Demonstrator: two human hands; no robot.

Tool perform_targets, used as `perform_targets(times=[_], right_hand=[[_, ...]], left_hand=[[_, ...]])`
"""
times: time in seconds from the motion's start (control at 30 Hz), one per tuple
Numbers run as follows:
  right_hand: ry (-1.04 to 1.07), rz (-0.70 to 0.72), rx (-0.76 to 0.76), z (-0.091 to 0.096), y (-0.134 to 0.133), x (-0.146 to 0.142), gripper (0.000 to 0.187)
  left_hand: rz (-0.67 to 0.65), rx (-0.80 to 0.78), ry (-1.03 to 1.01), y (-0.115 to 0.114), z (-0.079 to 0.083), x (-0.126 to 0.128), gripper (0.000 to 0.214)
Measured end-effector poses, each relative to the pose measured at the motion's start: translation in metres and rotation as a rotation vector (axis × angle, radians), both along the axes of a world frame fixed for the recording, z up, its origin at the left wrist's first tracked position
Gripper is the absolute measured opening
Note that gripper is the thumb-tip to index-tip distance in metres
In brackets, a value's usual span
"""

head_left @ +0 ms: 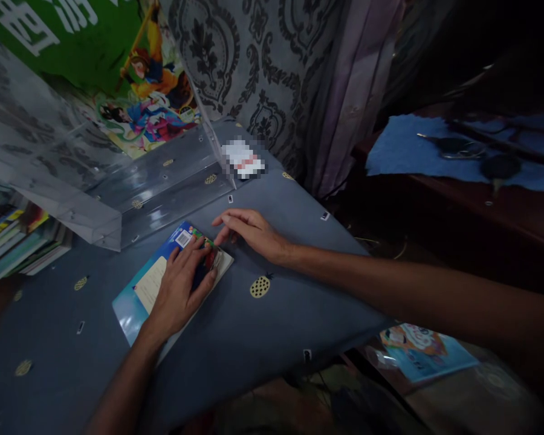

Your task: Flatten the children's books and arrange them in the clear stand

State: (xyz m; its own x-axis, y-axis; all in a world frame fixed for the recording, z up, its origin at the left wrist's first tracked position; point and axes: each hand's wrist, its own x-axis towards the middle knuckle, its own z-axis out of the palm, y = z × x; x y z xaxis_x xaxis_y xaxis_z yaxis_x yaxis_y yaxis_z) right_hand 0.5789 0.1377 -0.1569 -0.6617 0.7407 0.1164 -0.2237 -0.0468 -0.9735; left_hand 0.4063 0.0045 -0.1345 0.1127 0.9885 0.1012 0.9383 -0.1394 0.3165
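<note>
A closed book (140, 302) with a blue cover and a barcode lies at a slant on the cloth-covered table (263, 338). My left hand (179, 290) rests flat on the cover, fingers apart, hiding part of it. Just beyond the book's right corner is my right hand (249, 232), fingers loosely bent and apart, with nothing visible in it. Its fingertips come close to the book's edge; whether they touch it I cannot tell.
A clear plastic stand (176, 208) spans the back of the table, before a picture book (95, 66) with a green cover. Several books (22, 244) are stacked at the left. To the right, a blue cloth (399, 145) bears dark items. Another blue book (435, 356) lies below the table edge.
</note>
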Motion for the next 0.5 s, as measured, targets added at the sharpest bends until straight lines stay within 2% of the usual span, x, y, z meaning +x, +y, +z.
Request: perform_targets(times=[0.33,0.43,0.5], right_hand=[[-0.021,0.009,0.099,-0.0037,0.0002,-0.0006,0.028],[-0.086,-0.008,0.197,-0.0016,-0.0017,0.0027,0.032],[-0.154,0.002,0.317,0.0017,-0.0044,0.0065,0.032]], left_hand=[[0.001,0.007,-0.004,-0.0005,-0.0035,-0.0029,0.043],[0.009,0.007,-0.001,-0.0009,-0.0047,-0.0031,0.044],[0.012,0.007,0.003,-0.0013,-0.0056,-0.003,0.044]])
